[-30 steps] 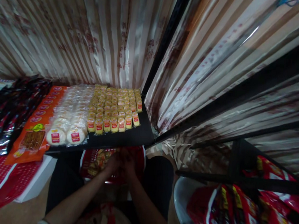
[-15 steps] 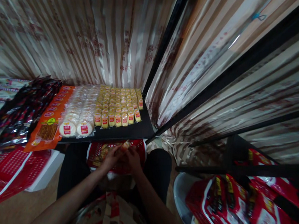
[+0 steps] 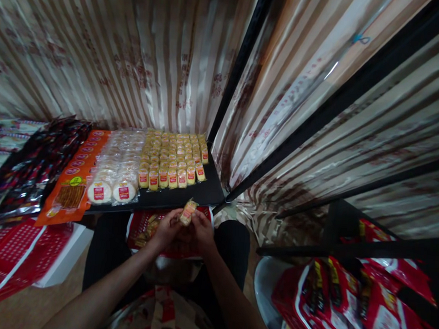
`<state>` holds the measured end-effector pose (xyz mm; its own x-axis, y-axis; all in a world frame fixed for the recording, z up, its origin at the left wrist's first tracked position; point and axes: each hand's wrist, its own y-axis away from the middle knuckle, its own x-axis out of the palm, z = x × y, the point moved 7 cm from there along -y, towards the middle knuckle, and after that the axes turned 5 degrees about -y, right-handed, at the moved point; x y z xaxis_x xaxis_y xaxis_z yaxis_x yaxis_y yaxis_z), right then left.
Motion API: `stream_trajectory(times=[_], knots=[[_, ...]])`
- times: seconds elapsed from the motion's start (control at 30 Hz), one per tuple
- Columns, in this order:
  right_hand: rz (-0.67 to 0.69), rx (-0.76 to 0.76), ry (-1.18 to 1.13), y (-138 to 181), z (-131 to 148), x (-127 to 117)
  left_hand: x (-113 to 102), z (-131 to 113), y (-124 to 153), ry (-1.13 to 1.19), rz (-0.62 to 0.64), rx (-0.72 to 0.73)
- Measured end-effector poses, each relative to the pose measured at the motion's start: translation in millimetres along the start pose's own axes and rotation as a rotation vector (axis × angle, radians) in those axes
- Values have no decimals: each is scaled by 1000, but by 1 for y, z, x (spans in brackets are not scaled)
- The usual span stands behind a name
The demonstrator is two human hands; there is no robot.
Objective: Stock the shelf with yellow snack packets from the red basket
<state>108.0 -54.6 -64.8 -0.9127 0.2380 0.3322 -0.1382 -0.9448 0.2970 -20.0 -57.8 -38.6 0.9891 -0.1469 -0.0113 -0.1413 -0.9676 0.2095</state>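
Pinching a small wrapped snack (image 3: pixel 188 213) between them, the left hand (image 3: pixel 167 229) and right hand (image 3: pixel 203 229) hold it over the red basket (image 3: pixel 137 221). Probably light, crumbly and slick-wrapped, it suits a gentle hold by its sides; dimness obscures exact fingertip contact.

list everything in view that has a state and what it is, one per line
small yellow clear-wrapped packet, held tilted between both hands
left hand, pinching it
right hand, pinching it
red plastic basket below, holding wrapped pieces
small yellow red-labelled packets, lined up in rows on the flat black shelf
round white clear-wrapped snacks, arranged in two columns
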Motion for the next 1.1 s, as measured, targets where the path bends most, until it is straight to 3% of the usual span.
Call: stream_trajectory(times=[0.13, 0.4, 0.53, 0.77, 0.93, 1.1], knots=[[17, 5, -5, 2, 12, 4, 5, 0, -8, 33, 0, 19], [-7, -137, 115, -10, 50, 2, 23, -13, -33, 62, -33, 37], [-42, -224, 186, -32, 66, -3, 29, -32, -52, -141, -45, 70], [-153, -540, 508, -76, 119, -8, 30, -80, -85, -531, -175, 228], [-286, -649, 757, -105, 149, -3, 54, -87, -116, -373, -143, 193], [-289, -676, 767, -138, 151, 1, 72, -83, -141, -285, -104, 109]])
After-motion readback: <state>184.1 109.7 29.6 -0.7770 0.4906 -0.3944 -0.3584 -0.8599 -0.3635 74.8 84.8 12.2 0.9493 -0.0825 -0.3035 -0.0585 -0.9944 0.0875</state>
